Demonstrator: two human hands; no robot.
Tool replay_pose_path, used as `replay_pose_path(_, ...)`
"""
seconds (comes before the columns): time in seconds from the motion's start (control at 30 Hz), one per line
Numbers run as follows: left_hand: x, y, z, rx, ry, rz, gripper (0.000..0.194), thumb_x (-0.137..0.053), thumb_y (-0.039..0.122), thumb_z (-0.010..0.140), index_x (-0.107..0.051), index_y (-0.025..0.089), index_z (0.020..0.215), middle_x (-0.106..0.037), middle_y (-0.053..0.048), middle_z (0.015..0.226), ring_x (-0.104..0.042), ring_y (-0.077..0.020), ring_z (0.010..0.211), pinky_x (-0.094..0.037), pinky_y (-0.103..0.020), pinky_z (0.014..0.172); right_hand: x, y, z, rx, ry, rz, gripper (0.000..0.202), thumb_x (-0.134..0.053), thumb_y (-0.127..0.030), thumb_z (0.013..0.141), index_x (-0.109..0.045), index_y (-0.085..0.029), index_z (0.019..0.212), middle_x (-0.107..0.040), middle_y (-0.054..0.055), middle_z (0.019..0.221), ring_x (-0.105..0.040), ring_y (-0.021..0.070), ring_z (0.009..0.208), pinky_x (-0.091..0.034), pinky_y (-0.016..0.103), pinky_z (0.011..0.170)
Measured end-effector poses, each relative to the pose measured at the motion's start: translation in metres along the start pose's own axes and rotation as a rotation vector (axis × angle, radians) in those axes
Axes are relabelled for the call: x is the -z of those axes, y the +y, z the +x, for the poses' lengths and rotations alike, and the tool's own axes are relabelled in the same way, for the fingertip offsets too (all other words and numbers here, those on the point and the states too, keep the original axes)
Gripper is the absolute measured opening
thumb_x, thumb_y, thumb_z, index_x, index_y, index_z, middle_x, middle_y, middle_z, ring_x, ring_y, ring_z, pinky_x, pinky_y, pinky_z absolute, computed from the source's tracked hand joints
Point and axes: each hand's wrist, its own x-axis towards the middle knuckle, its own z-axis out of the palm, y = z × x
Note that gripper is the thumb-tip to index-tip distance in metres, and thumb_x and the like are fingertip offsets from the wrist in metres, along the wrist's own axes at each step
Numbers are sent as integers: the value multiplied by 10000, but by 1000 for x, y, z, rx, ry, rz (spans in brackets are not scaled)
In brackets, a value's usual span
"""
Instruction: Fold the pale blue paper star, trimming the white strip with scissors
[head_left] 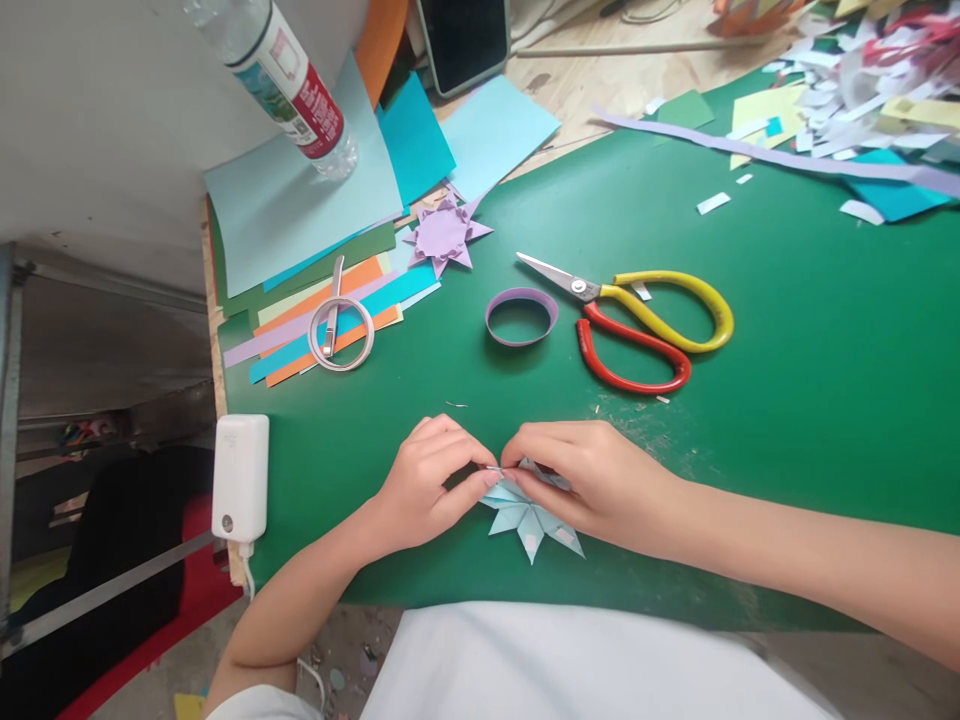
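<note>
A light blue folded paper star point(531, 520) lies on the green table near its front edge, its lower points spread toward me. Both my left hand point(439, 475) and my right hand point(577, 470) pinch at its upper edge, fingertips almost meeting. My hands hide part of the star, and a thin pale edge shows between the fingers. Beyond them stands a purple paper ring point(522, 318). To its right lie open scissors point(637, 320) with one yellow and one red handle. Farther back is a purple folded paper star point(444, 235).
A tape roll point(341, 335) rests on coloured paper strips point(300, 345) at the left. Behind them a water bottle point(300, 100) stands on paper sheets point(285, 210). A white power bank point(240, 478) sits at the left edge. Paper scraps point(847, 90) pile up at the back right.
</note>
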Motion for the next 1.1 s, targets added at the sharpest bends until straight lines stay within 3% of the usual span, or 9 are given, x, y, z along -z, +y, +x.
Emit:
replay_pose_path(0.2,-3,4,-1,18,67,-11,182,-561,295,919,-619,194,778,-659,6,701,-541,-141,719,-416,-308,709,2,-2,1,-18,-1,46,175,-471,-214,939,-590,-176,816,-577,-21,660,-443,61,524,-314,194,508)
replay_pose_path(0.37,-2,7,0,26,65,-4,233,-468,228,953,-597,191,763,-651,4,689,-525,-139,701,-410,-312,712,4,-3,2,-39,-10,67,177,-465,-217,936,-597,-178,826,-591,-9,685,-452,68,535,-322,203,512)
replay_pose_path(0.53,-3,4,0,-10,93,32,202,-461,204,964,-585,187,805,-665,-4,746,-526,-139,724,-413,-303,718,7,0,4,18,94,-49,134,-480,-215,928,-591,-177,864,-632,28,764,-528,112,653,-397,232,586)
replay_pose_path(0.63,2,-3,2,-22,195,56,131,-477,204,951,-597,176,910,-671,-44,847,-563,-159,806,-452,-305,760,18,5,8,109,201,-217,107,-513,-241,914,-594,-173,931,-658,76,881,-579,180,832,-473,305,734)
replay_pose_path(0.7,8,-10,4,-23,336,200,128,-503,194,931,-603,165,1006,-673,-81,950,-577,-191,909,-460,-332,827,30,10,11,109,265,-381,124,-515,-263,910,-596,-186,963,-657,91,949,-584,218,922,-484,370,834)
replay_pose_path(0.8,21,-26,8,-12,469,394,162,-513,170,915,-613,188,1042,-681,-75,970,-590,-209,946,-455,-356,870,51,20,16,-36,341,-697,202,-477,-301,918,-598,-184,1030,-631,118,1057,-571,278,1003,-470,438,894)
replay_pose_path(0.9,33,-41,9,23,568,528,156,-546,197,895,-622,199,1031,-674,-84,993,-592,-237,982,-439,-391,905,65,30,19,-276,337,-900,354,-450,-351,908,-582,-100,1120,-576,188,1099,-546,332,992,-480,452,815)
replay_pose_path(1.0,40,-51,8,132,628,672,245,-574,252,878,-601,185,1112,-618,-146,1128,-536,-304,1107,-383,-467,980,69,34,21,-450,251,-914,422,-437,-384,888,-561,-71,1141,-538,202,1066,-534,315,918,-465,411,708)
replay_pose_path(1.1,44,-57,7,254,609,740,244,-552,260,883,-589,178,1110,-602,-162,1119,-511,-336,1112,-376,-489,954,69,32,22,-494,191,-886,394,-432,-356,868,-539,-85,1134,-545,175,1002,-525,275,853,-425,371,652)
